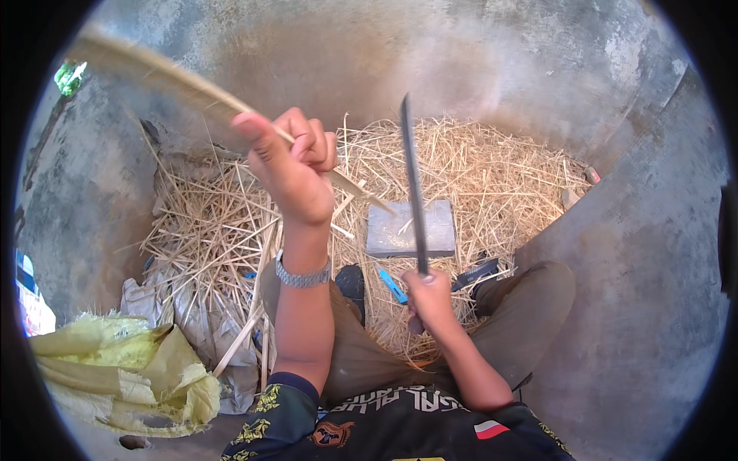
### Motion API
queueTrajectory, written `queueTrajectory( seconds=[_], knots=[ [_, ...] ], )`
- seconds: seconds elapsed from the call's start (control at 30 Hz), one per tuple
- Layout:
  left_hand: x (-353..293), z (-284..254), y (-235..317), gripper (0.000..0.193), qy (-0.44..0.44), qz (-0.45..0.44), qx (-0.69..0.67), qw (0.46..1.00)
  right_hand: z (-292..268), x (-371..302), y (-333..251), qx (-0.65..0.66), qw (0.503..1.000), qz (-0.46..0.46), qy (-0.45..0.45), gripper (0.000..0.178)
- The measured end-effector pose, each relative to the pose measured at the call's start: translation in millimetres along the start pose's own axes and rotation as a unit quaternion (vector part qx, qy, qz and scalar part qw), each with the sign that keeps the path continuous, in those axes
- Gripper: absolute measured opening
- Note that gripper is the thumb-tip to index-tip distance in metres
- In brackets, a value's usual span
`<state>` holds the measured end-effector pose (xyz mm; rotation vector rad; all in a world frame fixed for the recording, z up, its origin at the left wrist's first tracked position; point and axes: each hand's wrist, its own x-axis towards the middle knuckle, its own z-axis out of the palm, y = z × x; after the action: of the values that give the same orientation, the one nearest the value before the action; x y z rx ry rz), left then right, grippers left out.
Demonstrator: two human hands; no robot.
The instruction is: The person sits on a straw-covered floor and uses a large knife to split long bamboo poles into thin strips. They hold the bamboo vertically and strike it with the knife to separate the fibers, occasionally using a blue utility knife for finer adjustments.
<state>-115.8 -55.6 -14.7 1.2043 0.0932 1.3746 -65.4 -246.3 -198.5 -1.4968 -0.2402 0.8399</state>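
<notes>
1. I see the left hand (296, 173) raised in front of me, fingers curled shut around a long pale bamboo strip (177, 81). The strip runs from the upper left, through the fist, and its short tip pokes out toward the lower right.
2. The right hand (429, 298) sits lower, near the knee, clamped on the handle of a long knife (413, 184). The blade stands nearly upright with its tip pointing away from me.
3. The strip's tip ends just beside the blade; I cannot tell whether they touch.
4. Below both hands lies a grey stone block (410, 228) in a heap of straw-like shavings (492, 177) on the concrete floor. A small blue tool (393, 286) lies in the shavings by the knee.
5. To do the shaving well, I judge the strip should meet the edge at a shallow angle, with the left thumb kept behind the contact point.
6. I would hold the knife steady and draw the strip, rather than swing the blade toward the wrist with the watch (304, 274).
7. Yellow sacking (123, 369) lies crumpled at my lower left, well apart from the work.
</notes>
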Motion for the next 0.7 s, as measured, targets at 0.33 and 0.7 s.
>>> queueTrajectory(
  seconds=[0.33,0.7],
  knots=[
    [1.5,15.5,-23.4,0.077,0.007,-0.040,-0.028,0.999,2.7,-18.0,-13.4,0.171,0.983,-0.064,0.013,0.021],
    [7.1,-4.2,-37.5,0.077,0.074,-0.031,-0.046,0.996,-18.2,-14.1,-50.6,0.070,0.989,-0.111,0.064,0.020]
  ],
)
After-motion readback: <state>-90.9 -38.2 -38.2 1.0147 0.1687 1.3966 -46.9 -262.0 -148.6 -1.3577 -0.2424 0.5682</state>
